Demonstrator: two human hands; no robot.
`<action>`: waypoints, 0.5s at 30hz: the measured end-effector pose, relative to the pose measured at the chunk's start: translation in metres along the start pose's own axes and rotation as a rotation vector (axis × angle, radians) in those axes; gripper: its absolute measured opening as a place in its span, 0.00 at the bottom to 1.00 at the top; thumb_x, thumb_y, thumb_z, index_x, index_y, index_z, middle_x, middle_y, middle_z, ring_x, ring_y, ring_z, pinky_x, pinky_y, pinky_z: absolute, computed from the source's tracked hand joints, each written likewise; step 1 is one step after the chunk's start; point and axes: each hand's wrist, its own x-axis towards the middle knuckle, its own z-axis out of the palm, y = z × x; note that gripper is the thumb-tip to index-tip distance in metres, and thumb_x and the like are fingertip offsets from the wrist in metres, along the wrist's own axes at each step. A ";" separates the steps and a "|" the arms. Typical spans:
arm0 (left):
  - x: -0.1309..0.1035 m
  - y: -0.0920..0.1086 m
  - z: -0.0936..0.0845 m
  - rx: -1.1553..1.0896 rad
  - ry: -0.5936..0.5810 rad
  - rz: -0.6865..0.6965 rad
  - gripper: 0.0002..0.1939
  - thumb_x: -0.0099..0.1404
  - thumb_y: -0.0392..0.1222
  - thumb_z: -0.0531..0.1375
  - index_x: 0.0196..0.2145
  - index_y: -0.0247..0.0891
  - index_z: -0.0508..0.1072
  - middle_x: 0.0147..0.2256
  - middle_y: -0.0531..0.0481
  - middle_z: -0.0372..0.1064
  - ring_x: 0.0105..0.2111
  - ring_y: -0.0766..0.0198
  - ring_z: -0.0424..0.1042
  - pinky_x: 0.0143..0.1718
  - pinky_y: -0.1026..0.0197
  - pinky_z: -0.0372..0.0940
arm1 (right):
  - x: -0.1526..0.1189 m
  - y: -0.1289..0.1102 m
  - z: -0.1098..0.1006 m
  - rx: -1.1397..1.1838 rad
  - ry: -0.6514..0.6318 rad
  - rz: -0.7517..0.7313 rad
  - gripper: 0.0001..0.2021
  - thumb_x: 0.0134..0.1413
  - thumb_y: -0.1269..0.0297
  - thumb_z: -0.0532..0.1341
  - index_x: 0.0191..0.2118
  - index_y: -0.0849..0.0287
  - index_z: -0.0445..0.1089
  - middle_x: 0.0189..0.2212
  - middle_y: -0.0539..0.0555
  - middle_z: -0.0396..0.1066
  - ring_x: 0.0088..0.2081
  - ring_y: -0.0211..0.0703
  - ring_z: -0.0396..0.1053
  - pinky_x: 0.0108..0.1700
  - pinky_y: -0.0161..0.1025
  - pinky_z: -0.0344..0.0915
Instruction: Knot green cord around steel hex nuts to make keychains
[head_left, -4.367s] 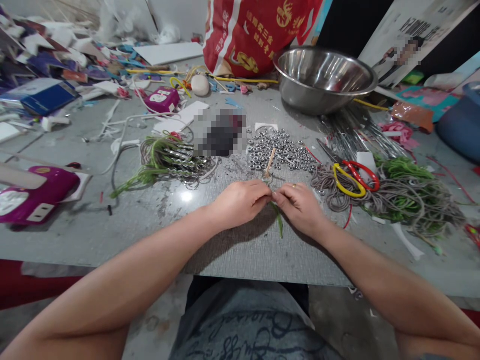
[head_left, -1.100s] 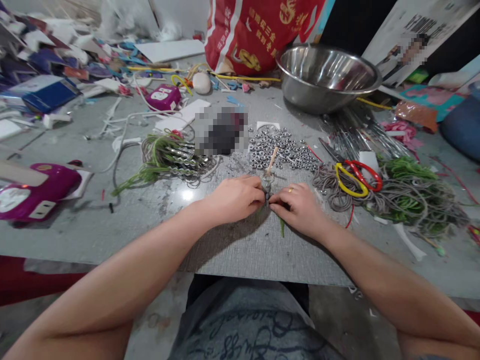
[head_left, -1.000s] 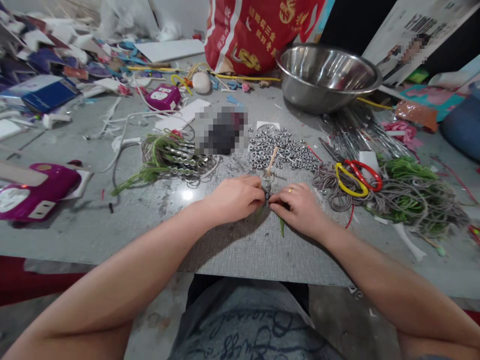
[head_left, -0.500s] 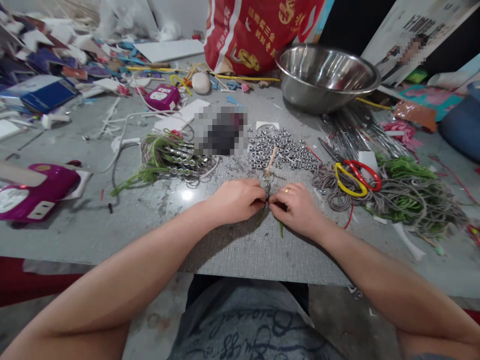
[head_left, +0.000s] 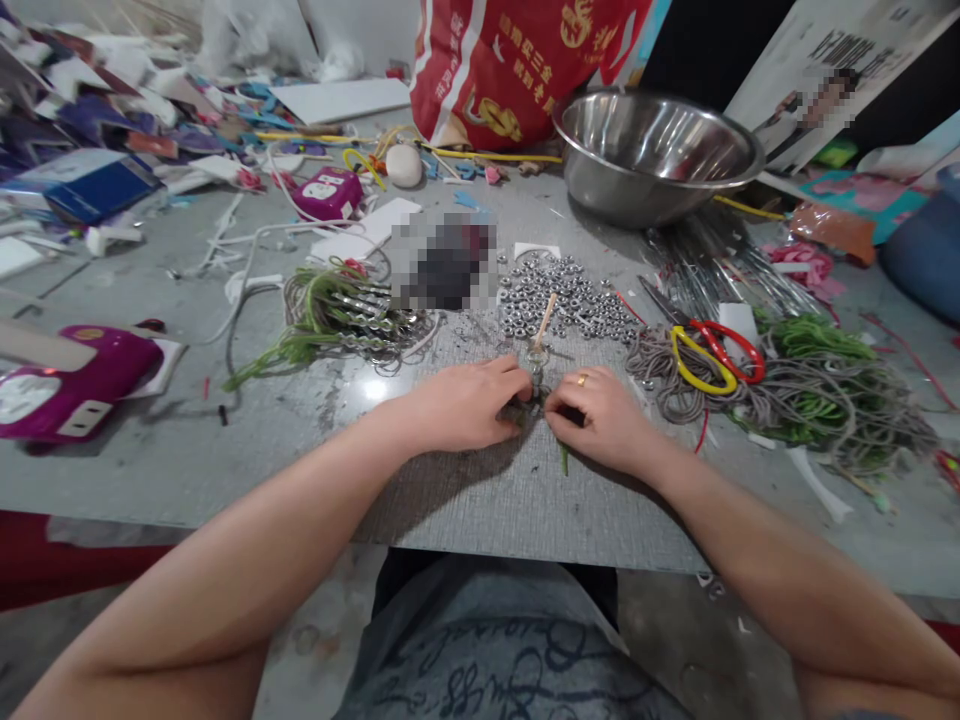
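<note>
In the head view, a small piece of braided work (head_left: 537, 380) with metal nuts and cord lies at the table's centre, below a short wooden stick (head_left: 546, 318). My left hand (head_left: 480, 402), closed, pinches cord at the left side of the work. My right hand (head_left: 602, 415), with a ring on one finger, is closed in a pinch on cord at the right side; a green cord end (head_left: 565, 460) hangs out beneath it. The fingers partly hide the cord. Loose metal nuts (head_left: 559, 295) lie spread just beyond both hands.
Scissors with red and yellow handles (head_left: 705, 358) rest on grey and green cords (head_left: 840, 400) at the right. Finished braided strands (head_left: 337, 310) lie to the left. A steel bowl (head_left: 652, 200), a red bag (head_left: 510, 90) and a purple power socket (head_left: 82, 380) stand farther out.
My hands have drawn slightly apart, the right one moving a little to the right. More of the braided work shows between them.
</note>
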 end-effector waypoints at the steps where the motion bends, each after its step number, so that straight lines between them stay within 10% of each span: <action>1: -0.001 0.000 -0.002 -0.012 -0.015 -0.001 0.11 0.56 0.40 0.56 0.39 0.38 0.66 0.39 0.49 0.63 0.35 0.62 0.67 0.32 0.62 0.60 | 0.000 0.001 -0.001 0.008 0.000 -0.003 0.06 0.50 0.70 0.56 0.25 0.59 0.65 0.24 0.50 0.67 0.30 0.40 0.63 0.36 0.38 0.53; 15: 0.007 0.002 0.011 -0.083 0.162 0.050 0.08 0.60 0.38 0.55 0.38 0.37 0.70 0.36 0.50 0.65 0.34 0.65 0.68 0.34 0.64 0.62 | -0.001 0.003 -0.004 0.060 -0.002 -0.001 0.05 0.52 0.68 0.55 0.27 0.59 0.66 0.25 0.51 0.68 0.30 0.39 0.63 0.36 0.38 0.54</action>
